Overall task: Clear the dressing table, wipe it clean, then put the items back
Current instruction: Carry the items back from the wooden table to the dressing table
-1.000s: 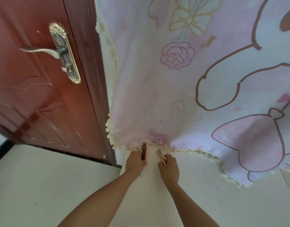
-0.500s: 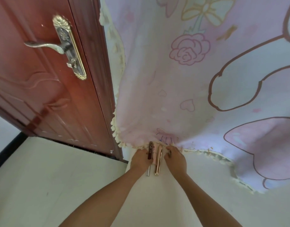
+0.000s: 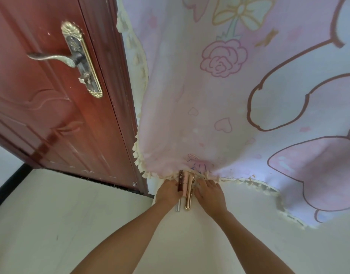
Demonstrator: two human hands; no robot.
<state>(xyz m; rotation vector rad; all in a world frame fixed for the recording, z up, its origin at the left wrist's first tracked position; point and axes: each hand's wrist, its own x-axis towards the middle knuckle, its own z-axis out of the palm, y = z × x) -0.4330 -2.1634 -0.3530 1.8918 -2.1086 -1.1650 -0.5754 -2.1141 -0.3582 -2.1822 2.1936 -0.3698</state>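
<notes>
Three slim cosmetic tubes lie side by side on a white surface at the blanket's hem: a dark red tube (image 3: 180,181) with a silver end, a pale pink tube (image 3: 184,186) and a gold tube (image 3: 189,194). My left hand (image 3: 167,192) is against the dark red tube's left side and pinches it with curled fingers. My right hand (image 3: 209,192) sits just right of the gold tube, its fingertips spread near the tube's top end. The far tips of the tubes are tucked under the blanket's edge.
A pink cartoon-print blanket (image 3: 239,99) with a frilly cream hem hangs over the far and right side. A red-brown door (image 3: 51,115) with a brass lever handle (image 3: 51,57) stands at the left. The white surface (image 3: 71,224) stretches toward me.
The gold tube has left my right hand and now lies beside the pink and dark red tubes. Both hands have spread slightly apart, flanking the tubes.
</notes>
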